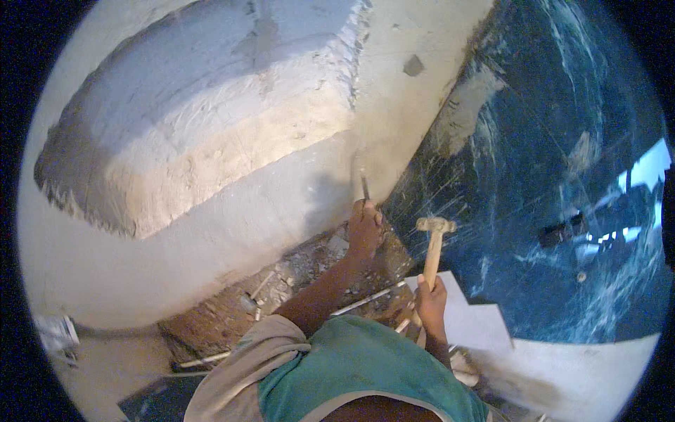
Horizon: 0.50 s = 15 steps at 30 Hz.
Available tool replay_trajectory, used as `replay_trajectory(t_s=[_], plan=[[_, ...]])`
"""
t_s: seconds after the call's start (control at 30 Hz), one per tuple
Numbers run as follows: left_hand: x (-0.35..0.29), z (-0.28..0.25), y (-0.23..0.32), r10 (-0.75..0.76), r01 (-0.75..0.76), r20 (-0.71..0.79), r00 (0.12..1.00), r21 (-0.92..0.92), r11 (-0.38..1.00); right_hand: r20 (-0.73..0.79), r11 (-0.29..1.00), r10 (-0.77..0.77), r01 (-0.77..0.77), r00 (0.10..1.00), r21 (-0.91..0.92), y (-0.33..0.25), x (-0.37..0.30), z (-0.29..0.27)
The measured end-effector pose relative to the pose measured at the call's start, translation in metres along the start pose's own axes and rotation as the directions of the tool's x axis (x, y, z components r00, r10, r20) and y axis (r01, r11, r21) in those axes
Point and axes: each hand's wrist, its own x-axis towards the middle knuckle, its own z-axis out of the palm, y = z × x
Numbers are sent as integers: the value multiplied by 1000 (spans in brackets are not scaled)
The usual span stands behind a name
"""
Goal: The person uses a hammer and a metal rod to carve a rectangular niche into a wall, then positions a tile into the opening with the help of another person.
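The left hand curls around a chisel, which juts beyond the fingers; the right grips a hammer by its handle. Its head sits past the fingertips.

A pale wall meets glossy, white-veined dark-blue panelling.

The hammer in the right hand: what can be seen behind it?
Behind the hammer head is a dark blue marbled surface. The right hand covers part of a white sheet; that part cannot be seen.
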Motion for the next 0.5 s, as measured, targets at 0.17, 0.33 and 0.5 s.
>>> replay_trajectory(t_s=[0.17, 0.33, 0.5], plan=[[38, -25, -9, 116, -119, 27, 993, 319, 940, -245, 934, -351, 320, 904, -156, -22, -22, 36], [59, -14, 22, -293, 280, 40, 955, 200, 939, -397, 974, -170, 216, 902, 74, -24, -22, 61], [69, -17, 39, -289, 253, 196, 937, 186, 949, -480, 916, -209, 342, 852, 208, -2, -17, 81]])
